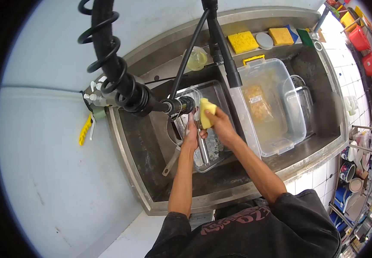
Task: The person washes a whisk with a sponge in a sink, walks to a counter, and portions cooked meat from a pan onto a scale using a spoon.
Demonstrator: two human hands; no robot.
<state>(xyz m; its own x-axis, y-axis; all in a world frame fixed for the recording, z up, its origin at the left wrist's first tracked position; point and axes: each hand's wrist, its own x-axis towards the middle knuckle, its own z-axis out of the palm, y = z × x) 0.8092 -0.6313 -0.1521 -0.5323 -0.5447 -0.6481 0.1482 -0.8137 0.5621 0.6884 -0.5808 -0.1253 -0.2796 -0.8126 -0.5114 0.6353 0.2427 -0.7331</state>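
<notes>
My left hand (190,136) is closed around a utensil with a thick, shiny steel handle (203,149). Its upper end is partly covered by the sponge and the spray head, so I cannot make out its kind. In my right hand (224,129) is a yellow sponge (206,113), held against or very close to the utensil's upper part. Both hands are over the left sink basin, above a clear plastic container (215,150) and a dark tray (225,101). The black spray head (181,104) hangs just above my left hand.
In the right basin, a large clear tub (296,124) holds cloudy water and a labelled orange package (257,102). Sponges (243,42) line the back ledge. A coiled black hose (108,56) hangs from above. A flat-handled tool (171,163) leans in the left basin.
</notes>
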